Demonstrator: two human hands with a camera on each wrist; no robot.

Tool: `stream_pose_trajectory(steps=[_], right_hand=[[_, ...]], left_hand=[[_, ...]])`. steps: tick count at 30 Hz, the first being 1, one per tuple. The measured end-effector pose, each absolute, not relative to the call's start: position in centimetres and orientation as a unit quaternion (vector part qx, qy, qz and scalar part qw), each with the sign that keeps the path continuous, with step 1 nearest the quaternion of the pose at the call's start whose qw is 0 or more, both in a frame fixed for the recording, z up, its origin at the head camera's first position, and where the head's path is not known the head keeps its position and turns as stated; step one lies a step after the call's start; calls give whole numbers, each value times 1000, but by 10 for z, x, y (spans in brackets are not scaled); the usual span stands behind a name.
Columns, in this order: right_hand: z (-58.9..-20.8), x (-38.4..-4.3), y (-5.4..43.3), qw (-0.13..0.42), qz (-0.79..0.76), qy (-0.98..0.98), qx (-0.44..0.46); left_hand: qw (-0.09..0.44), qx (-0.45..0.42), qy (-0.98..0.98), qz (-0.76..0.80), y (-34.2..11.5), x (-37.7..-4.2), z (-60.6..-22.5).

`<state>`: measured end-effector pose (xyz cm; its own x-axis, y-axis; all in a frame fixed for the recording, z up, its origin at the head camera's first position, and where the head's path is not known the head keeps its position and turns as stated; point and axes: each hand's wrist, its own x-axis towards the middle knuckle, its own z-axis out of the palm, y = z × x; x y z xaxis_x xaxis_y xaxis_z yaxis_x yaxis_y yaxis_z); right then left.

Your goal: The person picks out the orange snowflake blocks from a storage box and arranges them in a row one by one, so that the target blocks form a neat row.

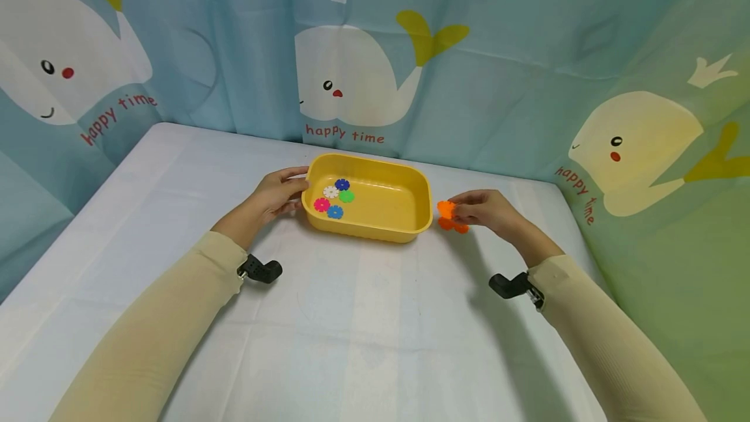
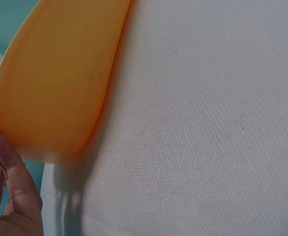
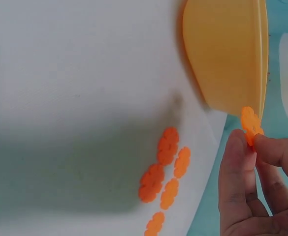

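Note:
My left hand (image 1: 272, 195) holds the left end of a yellow plastic basin (image 1: 387, 206); in the left wrist view its fingers (image 2: 21, 189) are at the rim. Inside, toward that end, lie several notched plastic snowflake discs, among them a white disc (image 1: 331, 192), a pink disc (image 1: 321, 205) and a green disc (image 1: 346, 196). Off the basin's right end, my right hand (image 1: 491, 210) pinches an orange snowflake disc (image 3: 250, 122) between thumb and fingertips, raised over the table. Several more orange discs (image 3: 168, 146) lie flat on the table below it.
White cloth covers the table (image 1: 363, 318). Behind and along the sides hangs a blue-green curtain (image 1: 498, 96) printed with whales. A black wrist mount (image 1: 262, 269) sits on the left sleeve, another black mount (image 1: 512, 286) on the right.

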<state>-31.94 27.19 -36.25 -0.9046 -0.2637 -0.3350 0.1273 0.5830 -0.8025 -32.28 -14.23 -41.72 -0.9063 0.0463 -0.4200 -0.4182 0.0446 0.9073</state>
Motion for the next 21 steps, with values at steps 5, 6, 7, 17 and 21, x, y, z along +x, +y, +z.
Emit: stream_pose_trajectory(steps=[5, 6, 7, 17, 21], right_hand=[[-365, -317, 278, 209, -472, 856, -38], [-365, -316, 279, 207, -477, 854, -38], [-365, -316, 280, 206, -480, 852, -38], [-373, -316, 291, 208, -506, 837, -25], [-375, -316, 296, 206, -505, 838, -17]], left_hand=[[174, -130, 702, 678, -143, -324, -417], [174, -129, 703, 678, -143, -324, -417], [174, -128, 703, 678, -143, -324, -416], [177, -127, 695, 685, -143, -324, -416], [178, -130, 695, 684, -144, -324, -417]])
